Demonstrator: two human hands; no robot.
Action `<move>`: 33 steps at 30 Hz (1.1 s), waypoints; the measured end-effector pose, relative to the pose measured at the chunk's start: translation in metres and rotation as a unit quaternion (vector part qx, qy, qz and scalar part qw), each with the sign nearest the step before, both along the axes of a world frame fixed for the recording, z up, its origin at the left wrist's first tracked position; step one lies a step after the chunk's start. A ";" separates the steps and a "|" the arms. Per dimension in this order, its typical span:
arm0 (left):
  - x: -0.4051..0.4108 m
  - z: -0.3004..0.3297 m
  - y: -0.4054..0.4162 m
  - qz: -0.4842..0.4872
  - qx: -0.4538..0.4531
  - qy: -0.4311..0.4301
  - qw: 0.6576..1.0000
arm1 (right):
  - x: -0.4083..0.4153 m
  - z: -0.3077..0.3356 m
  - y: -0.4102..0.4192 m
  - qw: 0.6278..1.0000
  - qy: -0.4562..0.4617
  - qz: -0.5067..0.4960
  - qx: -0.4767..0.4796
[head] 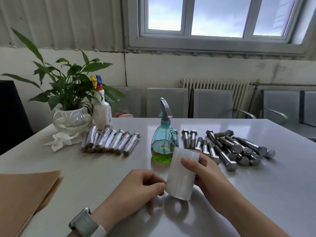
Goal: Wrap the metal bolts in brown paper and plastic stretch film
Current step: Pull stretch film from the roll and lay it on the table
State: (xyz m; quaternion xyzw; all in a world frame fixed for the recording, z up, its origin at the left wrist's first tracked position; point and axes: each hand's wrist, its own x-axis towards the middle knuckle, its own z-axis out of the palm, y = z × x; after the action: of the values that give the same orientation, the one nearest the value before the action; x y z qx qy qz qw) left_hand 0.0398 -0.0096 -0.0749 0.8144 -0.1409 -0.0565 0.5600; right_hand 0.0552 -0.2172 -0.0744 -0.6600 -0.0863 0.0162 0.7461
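A white roll of stretch film [182,173] is held tilted just above the white table [102,168], near its front middle. My right hand [203,173] grips the roll from the right, thumb across its front. My left hand [142,185] pinches at the roll's lower left edge with thumb and fingertips. A heap of bare metal bolts [227,147] lies at the right. Several wrapped bolts [111,141] lie side by side at the left centre. Sheets of brown paper [25,194] lie at the near left edge.
A blue spray bottle with green liquid [163,142] stands just behind the roll. A potted plant [71,117], a white spray bottle [101,112] and a crumpled tissue [59,141] stand at the back left. Grey chairs [212,103] line the far side.
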 end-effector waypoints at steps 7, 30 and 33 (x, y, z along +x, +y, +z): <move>0.001 0.001 0.004 0.051 0.014 -0.019 0.998 | -0.004 0.001 0.002 1.000 0.019 -0.017 0.012; 0.005 -0.003 0.005 0.118 0.007 -0.103 0.988 | -0.006 0.003 0.004 0.997 0.053 -0.037 0.032; 0.007 -0.002 0.005 0.148 -0.045 -0.115 0.981 | -0.008 0.004 0.006 0.997 0.074 0.001 0.036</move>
State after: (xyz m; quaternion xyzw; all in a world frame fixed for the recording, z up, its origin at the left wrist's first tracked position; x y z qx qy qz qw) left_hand 0.0463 -0.0047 -0.0770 0.8015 -0.0845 0.1275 0.5781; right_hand 0.0467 -0.2111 -0.0704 -0.6298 -0.0323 0.0621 0.7736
